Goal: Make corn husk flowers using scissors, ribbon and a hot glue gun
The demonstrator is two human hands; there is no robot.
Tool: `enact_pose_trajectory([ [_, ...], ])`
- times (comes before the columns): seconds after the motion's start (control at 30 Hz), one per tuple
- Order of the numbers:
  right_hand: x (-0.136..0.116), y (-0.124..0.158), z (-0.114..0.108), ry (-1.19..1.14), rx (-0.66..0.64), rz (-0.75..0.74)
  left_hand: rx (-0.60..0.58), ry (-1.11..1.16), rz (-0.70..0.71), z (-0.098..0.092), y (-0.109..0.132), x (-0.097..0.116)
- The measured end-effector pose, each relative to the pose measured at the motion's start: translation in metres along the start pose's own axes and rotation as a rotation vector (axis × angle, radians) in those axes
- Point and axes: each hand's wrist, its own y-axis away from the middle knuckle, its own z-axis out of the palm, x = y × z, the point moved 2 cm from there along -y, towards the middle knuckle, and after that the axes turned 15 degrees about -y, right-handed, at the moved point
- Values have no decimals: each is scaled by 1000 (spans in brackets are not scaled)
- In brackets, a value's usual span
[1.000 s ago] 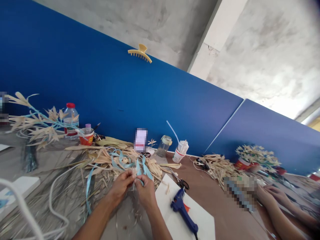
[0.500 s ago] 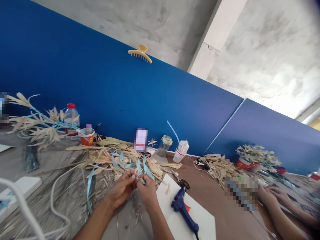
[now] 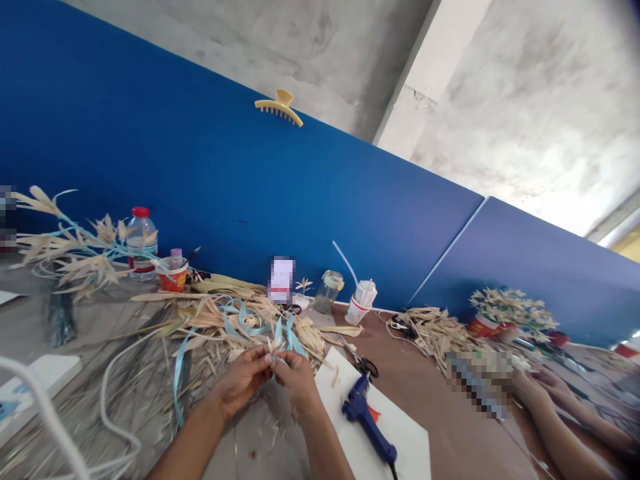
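My left hand (image 3: 239,383) pinches a small husk flower (image 3: 273,347) by its base, its pale petals sticking up above the fingertips. Close against it, my right hand (image 3: 297,381) is closed on light-blue tape (image 3: 281,361) at the flower's stem. The fingers hide most of the stem. Just behind both hands lies a heap of dried corn husks (image 3: 203,313) with loose blue ribbon (image 3: 243,319) over it. A blue glue gun (image 3: 367,420) rests on a white board (image 3: 407,440) to the right of my right hand.
Black-handled scissors (image 3: 367,367) lie at the board's upper edge. A white cable (image 3: 106,387) loops at left. Along the blue partition (image 3: 210,167) stand a bottle (image 3: 141,243), a red cup (image 3: 173,277), a phone (image 3: 281,279) and a jar (image 3: 329,290). A co-worker's hands (image 3: 533,387) are at right.
My right fingers have shifted slightly around the stem, and less blue tape shows beside them. The flower's petals stand out more clearly above my left fingertips. The view has moved only slightly.
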Motion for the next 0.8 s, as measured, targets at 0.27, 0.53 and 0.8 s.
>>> enact_pose_trajectory([
  [0.27,-3,2,-3,388,73,-170,85,-104,9,-5,-5,-10],
  [0.53,-5,5,-1,416,137,-204,114,-81,-18,-4,-6,-12],
  [0.8,-4,2,1,-329,24,73,-37,23,-3,0,-1,-5],
])
